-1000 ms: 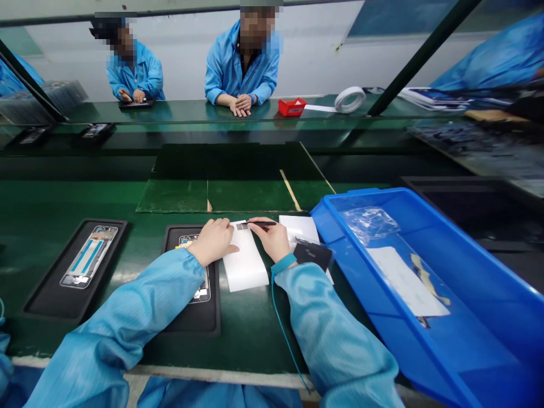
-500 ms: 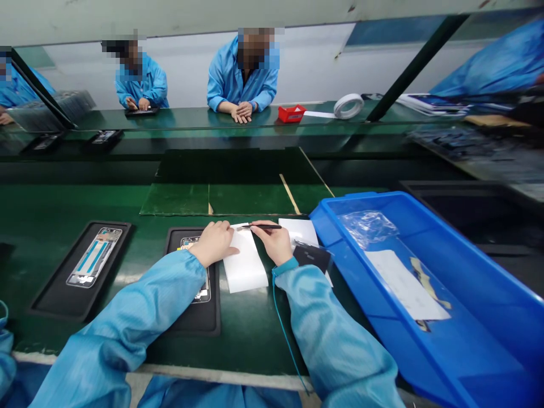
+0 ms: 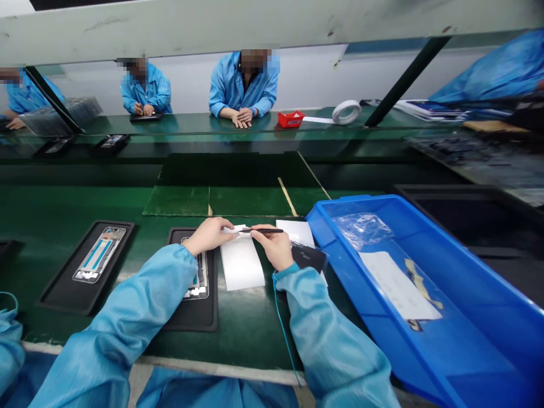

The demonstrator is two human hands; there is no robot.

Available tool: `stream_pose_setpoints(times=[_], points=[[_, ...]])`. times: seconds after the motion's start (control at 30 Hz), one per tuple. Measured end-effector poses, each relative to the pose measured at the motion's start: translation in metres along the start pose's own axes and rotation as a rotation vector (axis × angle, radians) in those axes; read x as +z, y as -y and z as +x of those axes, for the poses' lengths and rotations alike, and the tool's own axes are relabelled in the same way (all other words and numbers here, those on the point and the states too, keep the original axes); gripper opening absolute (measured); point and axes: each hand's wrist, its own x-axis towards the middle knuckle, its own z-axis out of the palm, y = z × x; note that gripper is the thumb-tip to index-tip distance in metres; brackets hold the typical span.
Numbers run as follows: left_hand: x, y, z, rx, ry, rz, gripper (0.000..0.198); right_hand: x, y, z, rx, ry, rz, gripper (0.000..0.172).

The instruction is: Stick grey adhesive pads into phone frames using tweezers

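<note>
My right hand grips dark tweezers, their tips pointing left over the top of a white paper sheet. With fingers pinched, my left hand holds the top left edge of that sheet, whose upper end is lifted and bent. Beneath my left wrist lies a black tray with a phone frame in it, partly covered by the hand and sleeve. Whatever small piece the tweezer tips touch is too small to make out.
A second black tray with a phone frame lies left. Right are a white sheet, a dark packet and a large blue bin. Co-workers sit across the bench, near a red box and a white tape roll.
My left hand has gone from lying flat on the paper's top to pinching its raised edge. The tweezers stay in my right hand. The whole view has shifted slightly.
</note>
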Motion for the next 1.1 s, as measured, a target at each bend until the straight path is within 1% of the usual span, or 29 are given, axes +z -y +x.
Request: stream_pose_setpoints(times=[0.07, 0.13, 0.3, 0.53, 0.77, 0.97, 1.03, 1.1], points=[[0.0, -0.002, 0.0, -0.015, -0.043, -0.074, 0.019, 0.002, 0.003, -0.001, -0.003, 0.02, 0.007, 0.024], [0.001, -0.003, 0.0, -0.014, -0.07, -0.103, 0.015, 0.004, 0.004, -0.002, -0.005, 0.039, 0.012, 0.023], [0.003, 0.001, -0.003, 0.002, -0.093, -0.1, 0.015, 0.006, 0.004, -0.004, 0.003, 0.081, 0.03, 0.027], [0.008, 0.01, -0.007, -0.002, -0.108, -0.118, 0.016, 0.007, 0.003, -0.006, 0.018, 0.097, 0.04, 0.03], [0.008, 0.008, -0.01, 0.004, -0.107, -0.14, 0.016, 0.006, 0.004, -0.006, 0.028, 0.131, 0.025, 0.032], [0.01, 0.006, -0.01, 0.005, -0.096, -0.181, 0.017, 0.008, 0.011, -0.007, 0.033, 0.107, 0.001, 0.034], [0.007, 0.007, -0.011, -0.003, -0.097, -0.218, 0.018, 0.008, 0.014, -0.007, 0.032, 0.081, -0.006, 0.033], [0.0, 0.011, -0.013, -0.038, -0.108, -0.288, 0.022, 0.008, 0.016, -0.008, 0.03, 0.048, -0.009, 0.033]])
